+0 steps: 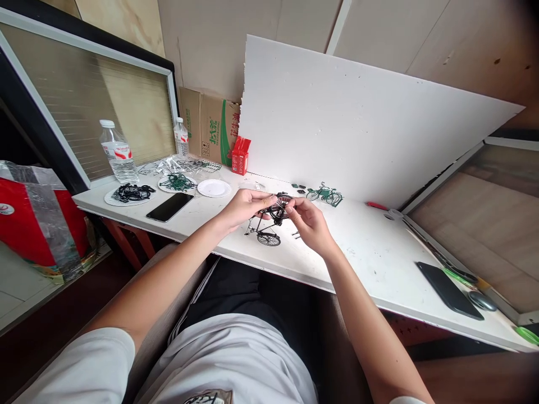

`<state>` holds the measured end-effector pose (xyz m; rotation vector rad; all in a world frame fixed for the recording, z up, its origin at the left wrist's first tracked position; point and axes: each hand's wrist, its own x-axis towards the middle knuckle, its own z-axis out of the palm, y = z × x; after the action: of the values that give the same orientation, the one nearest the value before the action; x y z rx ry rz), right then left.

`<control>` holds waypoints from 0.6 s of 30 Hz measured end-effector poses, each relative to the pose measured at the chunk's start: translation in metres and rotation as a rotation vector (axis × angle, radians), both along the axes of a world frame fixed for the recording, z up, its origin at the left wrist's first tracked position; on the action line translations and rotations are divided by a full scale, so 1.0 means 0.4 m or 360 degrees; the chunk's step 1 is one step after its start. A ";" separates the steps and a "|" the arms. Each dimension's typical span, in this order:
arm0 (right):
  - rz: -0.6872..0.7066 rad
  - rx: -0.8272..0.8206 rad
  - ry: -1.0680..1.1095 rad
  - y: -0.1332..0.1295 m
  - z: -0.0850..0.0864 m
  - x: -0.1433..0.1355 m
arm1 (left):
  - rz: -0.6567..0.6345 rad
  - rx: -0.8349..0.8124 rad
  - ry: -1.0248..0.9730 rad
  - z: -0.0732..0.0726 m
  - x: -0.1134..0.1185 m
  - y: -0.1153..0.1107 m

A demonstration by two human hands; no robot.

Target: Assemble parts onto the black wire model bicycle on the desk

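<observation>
A black model bicycle point(268, 230) is held over the front of the white table point(357, 252), one wheel point(268, 239) low and the other raised between my hands. My left hand point(248, 206) is closed on the bicycle from the left, thumb along the top of the raised wheel point(281, 206). With thumb and fingers, my right hand point(309, 221) pinches the right side of that same wheel. My fingers hide part of the frame. Small dark parts lie on the table just behind my right hand, and a green model bicycle point(325, 194) stands farther back.
On the left are a plate of black parts point(132, 193), a plate of green parts point(177, 182), a white plate point(214, 188), a phone point(170, 207) and water bottles point(118, 154). A red box point(240, 156) stands behind. Another dark phone point(448, 290) lies at right.
</observation>
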<state>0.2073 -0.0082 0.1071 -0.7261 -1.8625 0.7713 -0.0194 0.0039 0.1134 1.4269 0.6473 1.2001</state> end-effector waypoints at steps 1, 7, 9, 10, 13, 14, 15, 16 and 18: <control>0.0004 0.0006 0.0014 -0.002 0.002 -0.001 | -0.0010 0.0014 0.0011 0.002 -0.001 -0.001; -0.0091 0.0126 0.0002 -0.016 0.019 -0.004 | -0.0008 0.0069 0.0061 0.009 -0.002 -0.008; -0.0113 0.0157 -0.0023 -0.018 0.022 -0.003 | -0.0001 0.0090 0.0075 0.010 -0.001 -0.011; -0.0117 0.0168 -0.0035 -0.018 0.023 -0.002 | 0.0002 0.0099 0.0078 0.011 0.000 -0.012; -0.0127 0.0189 -0.0063 -0.017 0.024 0.002 | 0.0018 0.0113 0.0075 0.014 0.001 -0.016; -0.0125 0.0191 -0.0070 -0.016 0.024 0.004 | 0.0026 0.0114 0.0073 0.015 0.001 -0.017; -0.0125 0.0192 -0.0076 -0.016 0.025 0.005 | 0.0032 0.0114 0.0073 0.015 0.001 -0.017; -0.0128 0.0196 -0.0083 -0.016 0.025 0.007 | 0.0038 0.0113 0.0076 0.016 0.000 -0.017; -0.0139 0.0204 -0.0107 -0.016 0.027 0.010 | 0.0038 0.0112 0.0088 0.016 -0.001 -0.016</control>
<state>0.2113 -0.0148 0.1179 -0.7540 -1.9078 0.5724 -0.0196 -0.0025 0.1197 1.5194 0.6673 1.2163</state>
